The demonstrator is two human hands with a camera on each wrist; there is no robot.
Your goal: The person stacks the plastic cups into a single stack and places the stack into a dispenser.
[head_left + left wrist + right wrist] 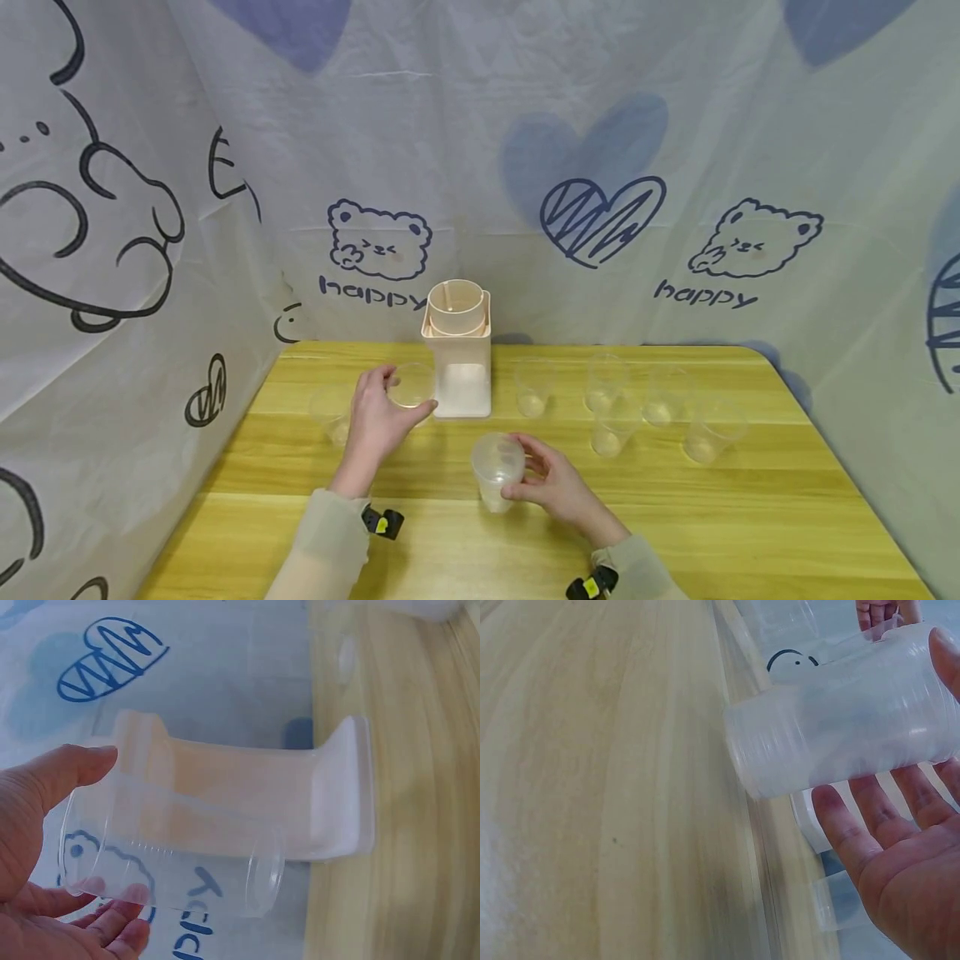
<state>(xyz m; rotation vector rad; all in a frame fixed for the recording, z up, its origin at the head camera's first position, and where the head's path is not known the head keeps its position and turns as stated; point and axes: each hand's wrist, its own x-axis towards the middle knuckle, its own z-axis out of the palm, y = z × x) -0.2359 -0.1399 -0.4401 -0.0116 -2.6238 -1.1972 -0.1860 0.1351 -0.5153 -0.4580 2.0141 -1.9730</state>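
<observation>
My left hand (pixel 377 421) holds a clear plastic cup (pixel 180 847) near its rim, thumb on one side and fingers on the other. This cup is upright, just left of a cream-coloured cup dispenser (pixel 462 354) with a round tube on top and an open bay below. Nearer the front of the table, my right hand (pixel 551 483) grips a stack of nested clear plastic cups (pixel 495 479) from the right side. In the right wrist view, the thumb is on one side of the stack (pixel 832 724) and the fingers are on the other.
Several single clear cups stand on the wooden table (pixel 675 517) to the right, among them one cup (pixel 532 392) beside the dispenser. Another cup (pixel 337 427) stands left of my left hand. A printed cloth (pixel 480 150) hangs behind the table.
</observation>
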